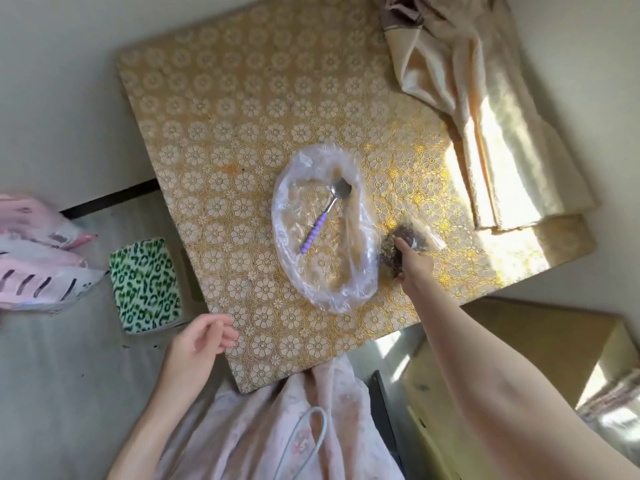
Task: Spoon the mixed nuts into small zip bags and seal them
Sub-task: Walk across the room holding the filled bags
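A clear oval dish lined with plastic film (323,292) sits on the middle of the flower-patterned table (242,116). A metal spoon with a purple beaded handle (320,218) lies inside it. The dish shows almost no nuts. Right of the dish, my right hand (412,265) grips a small zip bag full of dark mixed nuts (393,256) on the tabletop. A second filled bag (415,233) lies just beyond my fingers. My left hand (204,336) hovers at the table's near left edge, fingers loosely curled, holding nothing.
A cream curtain (485,109) drapes over the table's far right corner. A green leopard-print pouch (145,285) and pink-and-white packages (38,258) lie on the floor at left. A cardboard box (540,348) stands at right. Pink fabric (277,434) covers my lap.
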A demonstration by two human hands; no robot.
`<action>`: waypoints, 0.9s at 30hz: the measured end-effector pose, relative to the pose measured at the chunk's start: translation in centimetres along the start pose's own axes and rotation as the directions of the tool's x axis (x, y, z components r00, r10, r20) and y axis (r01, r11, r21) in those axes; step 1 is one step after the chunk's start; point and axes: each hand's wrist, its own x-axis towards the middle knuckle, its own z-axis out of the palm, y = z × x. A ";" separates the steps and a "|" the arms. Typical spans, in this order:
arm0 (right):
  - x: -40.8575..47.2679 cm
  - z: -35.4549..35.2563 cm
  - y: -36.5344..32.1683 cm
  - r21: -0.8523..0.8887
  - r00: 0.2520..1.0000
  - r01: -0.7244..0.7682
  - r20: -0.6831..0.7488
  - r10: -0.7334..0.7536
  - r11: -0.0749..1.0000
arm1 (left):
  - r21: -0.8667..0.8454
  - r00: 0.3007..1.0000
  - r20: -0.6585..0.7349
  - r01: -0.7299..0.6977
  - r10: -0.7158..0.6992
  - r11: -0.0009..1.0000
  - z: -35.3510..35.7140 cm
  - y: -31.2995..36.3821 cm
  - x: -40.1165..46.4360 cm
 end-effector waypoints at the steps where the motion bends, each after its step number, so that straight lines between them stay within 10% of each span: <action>1: 0.0 -0.2 0.2 -0.009 1.000 0.010 0.004 -0.010 1.000 | 0.011 1.000 0.007 -0.005 0.005 1.000 -0.1 0.0 0.2; 15: -9.4 -7.7 11.1 0.334 0.982 0.126 -0.179 -0.068 0.934 | 0.173 0.939 0.315 -0.198 0.136 0.965 -1.2 1.5 2.5; 27: -24.9 -3.9 33.4 0.711 0.927 0.166 -0.348 0.137 0.683 | 0.375 0.634 0.772 -0.524 0.055 0.765 -5.7 -3.1 2.2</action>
